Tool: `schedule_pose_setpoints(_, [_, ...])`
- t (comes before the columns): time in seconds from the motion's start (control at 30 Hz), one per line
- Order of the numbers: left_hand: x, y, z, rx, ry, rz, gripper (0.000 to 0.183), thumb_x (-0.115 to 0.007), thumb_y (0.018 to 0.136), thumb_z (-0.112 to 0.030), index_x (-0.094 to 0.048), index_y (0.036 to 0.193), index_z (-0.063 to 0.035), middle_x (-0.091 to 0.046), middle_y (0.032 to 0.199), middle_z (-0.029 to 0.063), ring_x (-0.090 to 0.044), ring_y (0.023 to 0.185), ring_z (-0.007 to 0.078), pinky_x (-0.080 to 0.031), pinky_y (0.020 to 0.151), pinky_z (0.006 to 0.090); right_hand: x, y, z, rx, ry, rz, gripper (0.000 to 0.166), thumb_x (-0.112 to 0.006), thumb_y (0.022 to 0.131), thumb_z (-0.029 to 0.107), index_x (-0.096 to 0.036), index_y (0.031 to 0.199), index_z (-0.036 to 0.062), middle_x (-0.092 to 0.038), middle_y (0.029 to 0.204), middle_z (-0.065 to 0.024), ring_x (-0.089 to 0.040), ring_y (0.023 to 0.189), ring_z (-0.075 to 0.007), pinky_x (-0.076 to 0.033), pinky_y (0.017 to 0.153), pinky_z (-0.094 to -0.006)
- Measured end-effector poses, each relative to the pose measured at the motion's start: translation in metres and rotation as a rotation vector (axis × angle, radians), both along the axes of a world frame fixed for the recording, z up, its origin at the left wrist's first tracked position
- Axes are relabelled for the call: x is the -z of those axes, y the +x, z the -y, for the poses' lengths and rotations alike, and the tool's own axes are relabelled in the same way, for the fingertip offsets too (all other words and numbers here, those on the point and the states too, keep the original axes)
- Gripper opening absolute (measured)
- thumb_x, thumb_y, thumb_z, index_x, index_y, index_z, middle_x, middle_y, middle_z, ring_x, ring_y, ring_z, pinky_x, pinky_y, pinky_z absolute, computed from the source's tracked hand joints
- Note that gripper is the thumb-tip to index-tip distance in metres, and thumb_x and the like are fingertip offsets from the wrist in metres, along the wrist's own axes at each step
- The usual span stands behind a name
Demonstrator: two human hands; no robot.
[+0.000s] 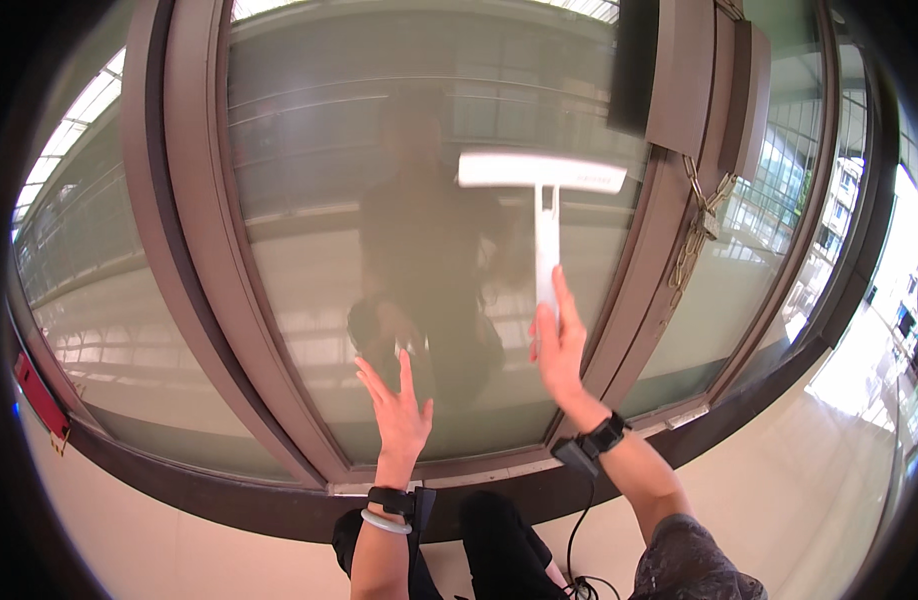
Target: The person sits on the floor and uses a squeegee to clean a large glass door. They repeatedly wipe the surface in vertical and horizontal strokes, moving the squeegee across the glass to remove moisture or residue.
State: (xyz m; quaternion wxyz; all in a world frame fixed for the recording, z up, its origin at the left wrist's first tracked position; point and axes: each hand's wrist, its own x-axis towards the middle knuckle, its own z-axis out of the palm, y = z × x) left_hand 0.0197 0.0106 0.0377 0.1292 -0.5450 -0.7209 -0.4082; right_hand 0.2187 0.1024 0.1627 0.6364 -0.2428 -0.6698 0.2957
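Note:
My right hand (561,341) is closed around the handle of a white squeegee (543,174). The squeegee's wide head lies across the upper right part of a glass door pane (444,247), its handle pointing down. My left hand (401,412) is raised in front of the lower pane with its fingers spread and nothing in it. Whether its fingertips touch the glass cannot be told. A dim reflection of a person shows in the pane.
Brown metal door frames (196,187) flank the pane. At right hang a chain (682,259) and a padlock (707,223) below a long handle plate (680,75). A red object (41,394) stands far left. A black cable (571,532) runs down from my right wrist.

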Motion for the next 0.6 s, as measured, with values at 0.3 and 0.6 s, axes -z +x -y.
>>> schedule_pose_setpoints(0.3, [0.001, -0.005, 0.007, 0.013, 0.004, 0.007, 0.098, -0.081, 0.074, -0.006, -0.029, 0.156, -0.0188, 0.007, 0.157, 0.0383, -0.017, 0.14, 0.0647, -0.045, 0.104, 0.0562, -0.212, -0.017, -0.032, -0.076, 0.155, -0.13, 0.054, -0.053, 0.1, 0.015, -0.042, 0.152, 0.021, -0.062, 0.068, -0.005, -0.052, 0.042, -0.0121, -0.035, 0.034, -0.0257])
schedule_pose_setpoints(0.6, [0.001, -0.008, 0.008, 0.034, -0.02, 0.04, 0.096, -0.08, 0.075, -0.006, -0.029, 0.156, -0.017, 0.006, 0.157, 0.039, -0.016, 0.141, 0.0635, -0.04, 0.109, 0.0557, -0.12, -0.07, -0.017, -0.13, 0.255, -0.108, 0.065, -0.044, 0.098, 0.004, -0.025, 0.159, 0.016, -0.05, 0.069, -0.0031, -0.047, 0.046, -0.0101, -0.043, 0.04, -0.0281])
